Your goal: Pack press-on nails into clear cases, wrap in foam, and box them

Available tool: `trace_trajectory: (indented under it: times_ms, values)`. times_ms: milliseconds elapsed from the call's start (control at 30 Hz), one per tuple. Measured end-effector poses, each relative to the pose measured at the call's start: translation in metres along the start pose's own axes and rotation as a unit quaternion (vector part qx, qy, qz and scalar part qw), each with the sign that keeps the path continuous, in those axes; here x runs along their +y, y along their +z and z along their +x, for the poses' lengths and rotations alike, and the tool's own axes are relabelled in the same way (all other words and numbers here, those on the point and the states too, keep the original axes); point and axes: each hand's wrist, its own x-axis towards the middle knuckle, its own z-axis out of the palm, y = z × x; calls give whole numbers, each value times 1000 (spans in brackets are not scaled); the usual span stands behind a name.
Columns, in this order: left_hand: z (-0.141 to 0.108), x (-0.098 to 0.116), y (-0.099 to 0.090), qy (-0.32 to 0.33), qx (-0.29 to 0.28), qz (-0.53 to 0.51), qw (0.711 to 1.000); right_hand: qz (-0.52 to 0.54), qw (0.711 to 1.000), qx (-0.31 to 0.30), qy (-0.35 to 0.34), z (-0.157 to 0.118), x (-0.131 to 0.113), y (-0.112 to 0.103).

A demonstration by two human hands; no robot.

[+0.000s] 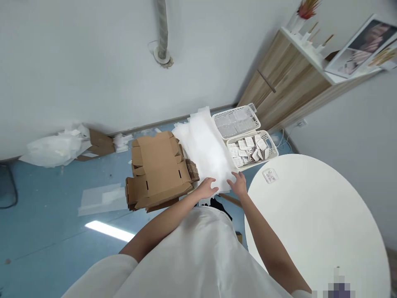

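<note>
My left hand (207,188) is over the near left edge of a stack of thin white sheets (206,147), its fingers apart and nothing in them. On the right edge of the same stack is my right hand (238,183), also with spread fingers and holding nothing. Whether either hand touches the sheets, I cannot tell. Flattened brown cardboard boxes (161,165) lie piled to the left of the sheets. To the right, a white basket (252,166) holds several small white cards, and behind it another white basket (237,136) holds clear packets.
A round white table (310,215) at the right bears a small clear packet (270,175). Behind stands a wooden cabinet (288,82) with a picture frame. White plastic wrapping (56,149) and loose sheets (102,198) lie on the blue floor at left.
</note>
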Motion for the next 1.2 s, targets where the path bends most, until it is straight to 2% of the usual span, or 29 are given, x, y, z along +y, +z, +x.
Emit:
trace_trajectory:
  times_ms: [167, 367, 500, 667, 767, 867, 967, 1033, 1100, 1200]
  values:
    - [15, 6, 6, -44, 34, -26, 998, -17, 999, -23, -45, 26, -5, 8]
    - [31, 23, 12, -51, 72, -132, 987, 54, 986, -85, -134, 22, -31, 13]
    - [40, 27, 11, -40, 106, -188, 976, 144, 974, -117, -128, 18, -47, 11]
    - [43, 26, 4, -14, 121, -207, 971, 224, 961, -107, -125, 19, -54, 4]
    - [40, 27, -2, -19, 117, -266, 957, 227, 960, -102, -128, 14, -58, -4]
    - [34, 31, -7, -33, 78, -349, 933, 203, 961, -119, -145, 3, -66, -10]
    - [29, 33, -11, -32, 37, -397, 916, 145, 961, -148, -184, -9, -73, -9]
    - [28, 32, -12, -24, 50, -397, 916, 119, 960, -158, -198, -15, -73, -4]
    - [27, 27, -14, -23, 72, -383, 921, 128, 964, -150, -178, -18, -71, 1]
    - [29, 20, -17, -25, 87, -336, 937, 157, 976, -107, -108, -20, -67, 6]
